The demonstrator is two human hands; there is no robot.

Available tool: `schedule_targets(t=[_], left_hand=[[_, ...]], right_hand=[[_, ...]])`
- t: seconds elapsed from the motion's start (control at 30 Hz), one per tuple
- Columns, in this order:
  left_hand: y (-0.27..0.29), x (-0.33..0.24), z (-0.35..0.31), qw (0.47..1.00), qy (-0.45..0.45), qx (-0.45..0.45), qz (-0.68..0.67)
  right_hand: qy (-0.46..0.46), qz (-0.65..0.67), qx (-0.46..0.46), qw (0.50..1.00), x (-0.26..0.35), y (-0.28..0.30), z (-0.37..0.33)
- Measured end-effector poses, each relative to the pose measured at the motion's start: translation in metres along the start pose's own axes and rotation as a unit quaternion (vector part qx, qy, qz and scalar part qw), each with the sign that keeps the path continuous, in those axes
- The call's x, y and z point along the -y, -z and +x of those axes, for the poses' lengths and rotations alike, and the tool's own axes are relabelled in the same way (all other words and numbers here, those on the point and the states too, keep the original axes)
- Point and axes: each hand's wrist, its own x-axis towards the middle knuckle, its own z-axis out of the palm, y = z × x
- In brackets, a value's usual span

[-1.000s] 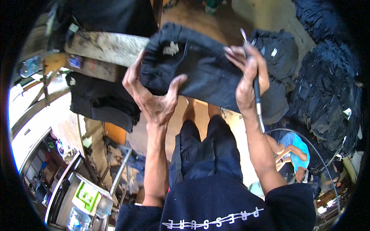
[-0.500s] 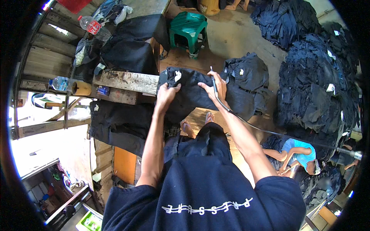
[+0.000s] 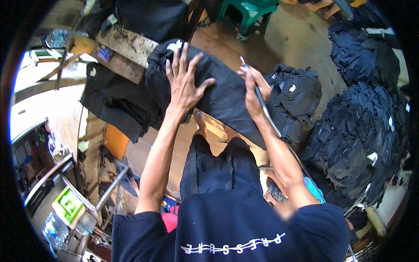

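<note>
At the left, a dark folded cloth (image 3: 115,98) hangs on the near side of a worn wooden plank (image 3: 126,46). To the right of the plank lies the black garment (image 3: 227,89), stretched sideways in front of the person, a white patch (image 3: 174,45) at its far left end. The left hand (image 3: 183,81) rests on it, palm down, fingers spread wide and gripping nothing. A flat palm with light outward pressure should suit this cloth best – a pinch would likely pucker it.

Further right, the right hand (image 3: 254,101) is curled around a slim pen-like tool (image 3: 260,96), its tip beyond the garment's far edge; whether those fingers touch the cloth, I cannot tell. A loose pen hold seems wise, with the tip held off the fabric and the cable (image 3: 297,155) along the forearm left slack – a snag could drag the cloth askew. At the right sits another black garment (image 3: 301,100), near enough to catch a trailing edge.
</note>
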Motion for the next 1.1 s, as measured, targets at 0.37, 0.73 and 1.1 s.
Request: schedule_targets(t=[0.37, 0.73, 1.1], left_hand=[[-0.032, 0.041, 0.037, 0.984, 0.164, -0.074, 0.016], [-0.036, 0.048, 0.038, 0.983, 0.153, -0.103, -0.01], [-0.034, 0.036, 0.039, 0.98, 0.162, -0.115, 0.006]], right_hand=[[0.22, -0.082, 0.194, 0.952, -0.018, -0.028, 0.01], [0.216, -0.084, 0.209, 0.95, -0.016, -0.04, 0.019], [0.21, -0.077, 0.209, 0.952, -0.018, -0.035, 0.016]])
